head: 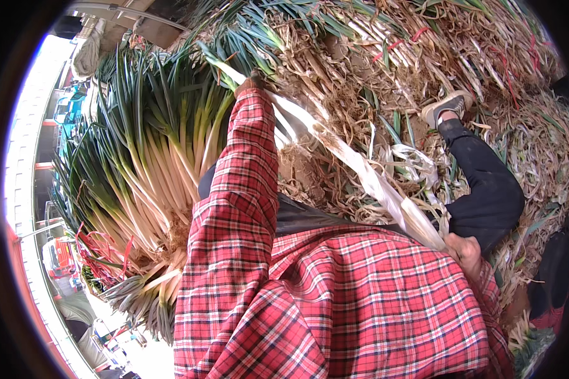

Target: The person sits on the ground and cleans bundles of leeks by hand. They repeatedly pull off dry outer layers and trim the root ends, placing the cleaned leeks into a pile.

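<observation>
At the upper middle, my left hand (pixel 250 84), brown and seemingly gloved, is closed around a long green onion (pixel 227 71), whose green part points up and left. From it a long white strip of stalk or peeled outer layers (pixel 360 168) runs diagonally down to the right. My right hand (pixel 463 251), bare, is closed on the lower end of this white length, beside my bent knee. My left fingers are mostly hidden by the sleeve. Left of my arm stands a dense pile of green onions (pixel 147 156), white stems towards me and roots low.
Dry leaves and peelings (pixel 540 156) cover the ground around my shoe (pixel 448 108). Untrimmed onion bundles with red ties (pixel 384 42) lie at the top. Red ties (pixel 109 251) hang at the pile's lower left. Another person's dark clothing (pixel 555 265) shows at the right edge.
</observation>
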A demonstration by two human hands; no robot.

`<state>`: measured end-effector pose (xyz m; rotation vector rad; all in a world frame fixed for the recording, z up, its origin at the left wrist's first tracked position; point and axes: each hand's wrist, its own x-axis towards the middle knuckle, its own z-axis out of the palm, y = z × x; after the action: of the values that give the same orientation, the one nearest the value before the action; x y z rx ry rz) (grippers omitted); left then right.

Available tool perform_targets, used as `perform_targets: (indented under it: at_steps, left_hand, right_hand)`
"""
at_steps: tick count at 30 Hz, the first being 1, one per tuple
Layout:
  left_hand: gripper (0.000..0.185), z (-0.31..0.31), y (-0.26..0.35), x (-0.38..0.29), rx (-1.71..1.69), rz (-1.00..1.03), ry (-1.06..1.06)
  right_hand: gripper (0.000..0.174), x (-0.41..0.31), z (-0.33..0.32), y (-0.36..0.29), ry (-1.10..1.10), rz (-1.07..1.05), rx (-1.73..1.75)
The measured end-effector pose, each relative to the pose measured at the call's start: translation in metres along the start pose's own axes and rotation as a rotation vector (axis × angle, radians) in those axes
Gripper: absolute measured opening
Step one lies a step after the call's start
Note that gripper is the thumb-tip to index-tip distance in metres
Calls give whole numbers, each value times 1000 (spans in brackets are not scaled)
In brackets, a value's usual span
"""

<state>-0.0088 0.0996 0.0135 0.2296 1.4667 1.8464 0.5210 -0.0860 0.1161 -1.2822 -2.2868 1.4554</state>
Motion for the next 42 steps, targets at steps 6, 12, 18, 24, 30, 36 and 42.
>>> perform_targets:
  at_steps: [6, 12, 18, 24, 30, 36, 42]
  left_hand:
    - [34, -42, 47, 25, 132, 34, 45]
    - [38, -20, -19, -1, 356, -81, 33]
    - [35, -22, -6, -22, 407, 20, -27]
    - [50, -139, -2, 73, 768, 21, 9]
    - [82, -164, -86, 77, 1779, 235, 189]
    - [49, -88, -85, 32, 1915, 281, -635]
    - [39, -86, -98, 34, 2014, 288, -663]
  right_hand:
    - [23, -13, -27, -19, 318, 266, 184]
    - [50, 134, 42, 10, 211, -253, -195]
    - [32, 223, 129, -54, -273, -463, -44]
    - [29, 236, 127, 24, -449, -60, -144]
    - [42, 357, 112, 78, -180, 306, 56]
    - [61, 508, 145, 111, -49, 297, -53]
    - [66, 576, 170, 99, -83, 397, -52]
